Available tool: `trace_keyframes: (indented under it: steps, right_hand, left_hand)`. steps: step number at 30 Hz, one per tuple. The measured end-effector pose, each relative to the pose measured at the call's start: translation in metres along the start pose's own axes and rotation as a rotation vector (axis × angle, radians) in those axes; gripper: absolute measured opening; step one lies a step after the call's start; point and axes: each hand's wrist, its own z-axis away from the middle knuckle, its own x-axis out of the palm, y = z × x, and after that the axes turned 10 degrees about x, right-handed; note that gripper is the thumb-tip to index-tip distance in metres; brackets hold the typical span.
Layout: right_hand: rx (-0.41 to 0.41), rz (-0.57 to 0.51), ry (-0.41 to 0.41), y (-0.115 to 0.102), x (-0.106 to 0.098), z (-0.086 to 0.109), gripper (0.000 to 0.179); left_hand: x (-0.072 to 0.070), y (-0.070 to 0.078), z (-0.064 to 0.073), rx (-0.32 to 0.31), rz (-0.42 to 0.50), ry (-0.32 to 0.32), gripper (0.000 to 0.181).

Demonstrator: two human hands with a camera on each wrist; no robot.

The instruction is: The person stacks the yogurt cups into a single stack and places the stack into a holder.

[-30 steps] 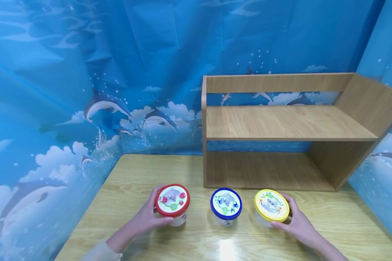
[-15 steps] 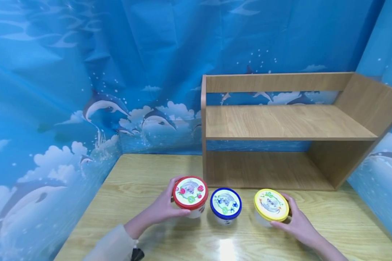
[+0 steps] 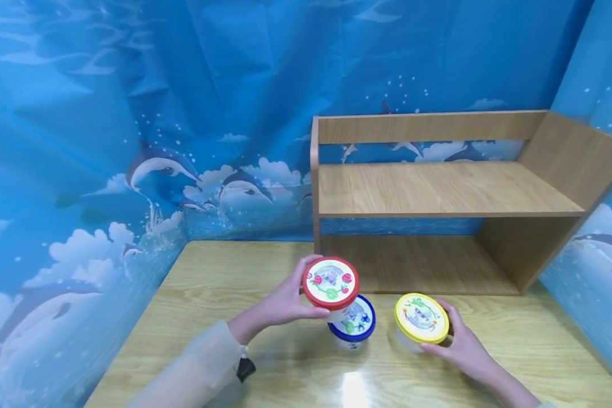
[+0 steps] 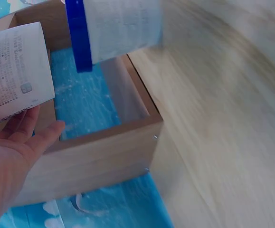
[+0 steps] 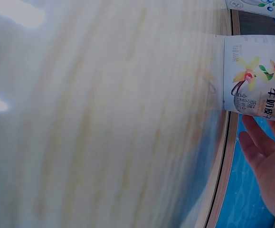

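Note:
My left hand grips the side of a white tub with a red lid, its lid printed with red berries. Raised off the table, that tub overlaps the back of a blue-lidded tub in the head view. In the left wrist view, the fingers lie under the printed wall of the red-lidded tub. A yellow-lidded tub stands on the table to the right, with my right hand curled round its right side. The right wrist view shows vanilla flowers on the yellow-lidded tub's label.
A two-level wooden shelf stands behind the tubs on the wooden table. Blue dolphin-print sheeting covers the walls behind and at both sides.
My left hand has lifted the red-lidded tub and carried it rightward, from the left of the blue-lidded tub to over its back edge. The right hand and yellow-lidded tub have stayed in place.

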Motion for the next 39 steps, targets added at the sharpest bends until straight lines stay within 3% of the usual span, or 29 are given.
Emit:
trace_keyframes:
  steps: [9, 14, 19, 31, 39]
  right_hand:
    - [-0.01, -0.002, -0.001, 0.001, 0.0, -0.001, 0.103]
    - [-0.023, 0.01, 0.013, 0.001, 0.0, -0.002, 0.102]
    - [-0.014, 0.033, 0.022, 0.001, 0.0, -0.002, 0.1]
    - [-0.019, -0.005, 0.008, 0.002, 0.0, -0.001, 0.1]
    - [-0.005, 0.007, -0.009, 0.001, -0.002, -0.001, 0.094]
  left_hand:
    - [0.016, 0.005, -0.033, 0.036, 0.07, -0.07, 0.101]
    - [0.024, 0.006, -0.047, 0.009, 0.03, -0.083, 0.099]
    - [0.034, 0.006, -0.06, 0.055, 0.034, -0.112, 0.1]
    - [0.068, 0.008, -0.084, 0.084, 0.052, -0.174, 0.097]
    - [0.091, 0.008, -0.093, 0.075, 0.071, -0.23, 0.096]
